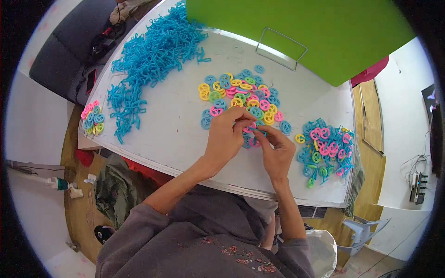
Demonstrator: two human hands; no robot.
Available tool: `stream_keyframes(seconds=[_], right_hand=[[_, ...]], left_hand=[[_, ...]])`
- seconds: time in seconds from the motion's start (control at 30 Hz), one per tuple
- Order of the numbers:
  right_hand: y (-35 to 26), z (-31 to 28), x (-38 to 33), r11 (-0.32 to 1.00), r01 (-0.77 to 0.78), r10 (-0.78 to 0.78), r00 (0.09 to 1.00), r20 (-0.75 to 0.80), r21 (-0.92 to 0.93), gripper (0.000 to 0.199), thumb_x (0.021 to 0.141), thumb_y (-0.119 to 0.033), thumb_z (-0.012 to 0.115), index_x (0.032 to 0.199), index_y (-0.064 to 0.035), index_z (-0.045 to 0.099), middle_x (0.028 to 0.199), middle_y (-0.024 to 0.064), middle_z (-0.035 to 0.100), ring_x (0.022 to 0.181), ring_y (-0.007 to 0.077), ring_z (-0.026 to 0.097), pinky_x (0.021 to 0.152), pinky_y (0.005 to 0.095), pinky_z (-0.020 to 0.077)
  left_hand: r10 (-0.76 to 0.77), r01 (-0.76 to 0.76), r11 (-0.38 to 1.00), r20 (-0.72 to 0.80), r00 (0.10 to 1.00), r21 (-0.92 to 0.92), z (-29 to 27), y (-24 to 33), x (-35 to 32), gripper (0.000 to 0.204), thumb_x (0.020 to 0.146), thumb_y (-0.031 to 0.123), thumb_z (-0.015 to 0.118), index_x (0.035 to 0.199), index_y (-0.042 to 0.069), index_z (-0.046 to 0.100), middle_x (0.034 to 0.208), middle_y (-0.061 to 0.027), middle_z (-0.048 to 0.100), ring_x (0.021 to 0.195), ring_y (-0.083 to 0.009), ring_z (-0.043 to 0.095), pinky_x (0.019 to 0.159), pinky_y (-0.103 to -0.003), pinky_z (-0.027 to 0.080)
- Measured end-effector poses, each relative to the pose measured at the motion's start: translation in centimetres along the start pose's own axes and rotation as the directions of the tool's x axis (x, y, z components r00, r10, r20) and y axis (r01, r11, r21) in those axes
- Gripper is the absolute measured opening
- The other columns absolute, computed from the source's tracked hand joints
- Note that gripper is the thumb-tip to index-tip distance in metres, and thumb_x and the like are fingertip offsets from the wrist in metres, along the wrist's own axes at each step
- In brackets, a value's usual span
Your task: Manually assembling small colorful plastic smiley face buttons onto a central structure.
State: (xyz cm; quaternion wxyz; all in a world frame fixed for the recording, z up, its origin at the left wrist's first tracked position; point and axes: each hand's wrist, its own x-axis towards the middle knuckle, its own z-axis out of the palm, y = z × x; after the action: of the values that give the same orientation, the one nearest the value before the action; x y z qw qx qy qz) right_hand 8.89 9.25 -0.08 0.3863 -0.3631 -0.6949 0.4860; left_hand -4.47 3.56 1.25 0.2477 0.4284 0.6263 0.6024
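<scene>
My left hand (pixel 227 139) and my right hand (pixel 277 150) meet over the white table (pixel 176 134), both pinching a small pink plastic ring piece (pixel 251 127) between their fingertips. Just beyond the fingers lies a loose heap of pink, yellow, blue and green ring pieces (pixel 241 95). To the right of my right hand sits a second pile of ring pieces joined with blue connectors (pixel 327 150). My fingers hide part of the held piece.
A big heap of blue plastic connector strips (pixel 148 60) covers the table's far left. A small cluster of coloured rings (pixel 92 118) lies at the left edge. A green board (pixel 315 32) with a wire stand (pixel 280 48) stands behind. A grey chair sits lower right.
</scene>
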Motion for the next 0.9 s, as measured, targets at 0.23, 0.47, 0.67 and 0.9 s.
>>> stream_keyframes(seconds=[0.23,0.47,0.67,0.9], right_hand=[[1.5,-1.5,0.2,0.995,0.042,-0.047,0.997,0.057,0.085,0.013,0.076,0.012,0.057,0.078,0.0013,0.064,0.084,0.0094,0.071,0.078,0.0165,0.068,0.071,0.0268,0.0515],[-0.6,-2.0,-0.4,0.946,0.282,-0.275,0.959,0.069,-0.16,0.016,0.072,0.014,0.058,0.071,-0.002,0.063,0.088,0.0117,0.071,0.077,0.0207,0.069,0.069,0.0286,0.0528],[-1.9,-2.2,-0.5,0.878,0.453,-0.449,0.891,0.061,-0.156,0.018,0.074,0.015,0.057,0.074,-0.0016,0.063,0.092,0.0139,0.071,0.081,0.0216,0.069,0.069,0.0294,0.0545],[-4.3,-2.1,-1.7,0.976,-0.145,0.13,0.986,0.102,0.165,0.027,0.077,0.015,0.057,0.1,0.002,0.063,0.095,0.0101,0.068,0.085,0.0153,0.066,0.076,0.0263,0.0521]], left_hand=[[-0.066,0.08,0.974,0.072,0.995,-0.212,0.1,0.4,-0.4,0.021,0.082,-0.014,0.05,0.093,-0.003,0.064,0.089,-0.01,0.066,0.086,-0.0168,0.065,0.078,-0.027,0.054],[0.202,-0.199,0.978,0.042,0.979,-0.064,-1.1,1.6,-1.0,0.031,0.075,-0.009,0.066,0.105,0.0,0.062,0.096,-0.0107,0.065,0.09,-0.0202,0.064,0.08,-0.029,0.054],[0.385,-0.386,0.918,0.025,0.923,0.091,-1.3,1.5,-1.8,0.033,0.07,-0.008,0.07,0.1,0.005,0.067,0.093,-0.0085,0.061,0.083,-0.0248,0.063,0.071,-0.032,0.052],[0.337,-0.342,0.935,0.064,0.939,0.092,-1.5,0.2,-2.1,0.022,0.073,-0.006,0.07,0.092,0.005,0.067,0.087,-0.0086,0.058,0.077,-0.0237,0.06,0.068,-0.032,0.051]])
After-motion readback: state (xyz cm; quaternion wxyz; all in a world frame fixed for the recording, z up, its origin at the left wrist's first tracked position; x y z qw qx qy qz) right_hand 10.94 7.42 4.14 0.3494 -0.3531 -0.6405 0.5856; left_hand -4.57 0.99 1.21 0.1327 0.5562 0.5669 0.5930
